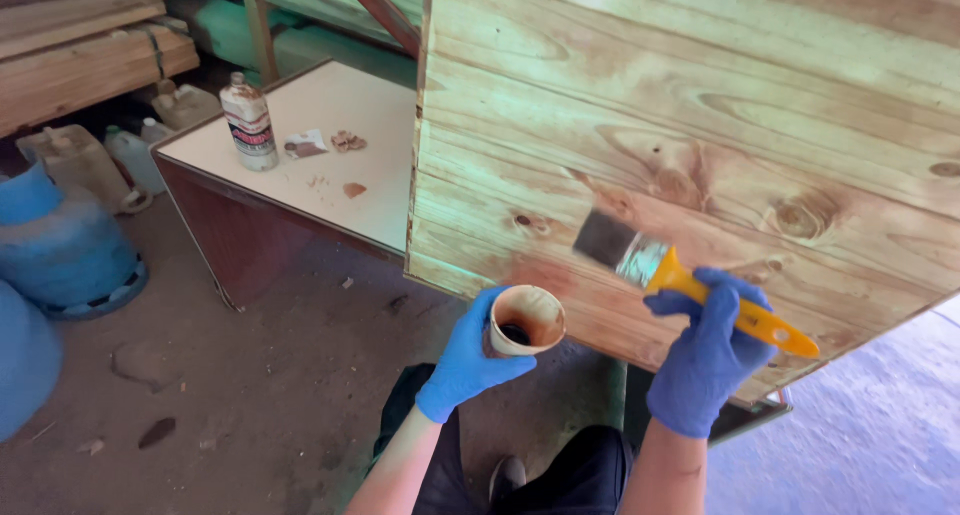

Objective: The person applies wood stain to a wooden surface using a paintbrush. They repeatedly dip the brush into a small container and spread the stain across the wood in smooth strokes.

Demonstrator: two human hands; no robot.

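**Brushing stain across the plank panel**

Your right hand [708, 360], in a blue glove, is closed around the yellow handle of a flat brush [640, 258], whose dark bristles press on the wooden panel [700, 105] near its lower edge. Your left hand [468, 360], also gloved, wraps a small cup [525, 320] of brown liquid just below that edge. Behind, a white-topped bench [330, 105] carries a bottle [249, 123].
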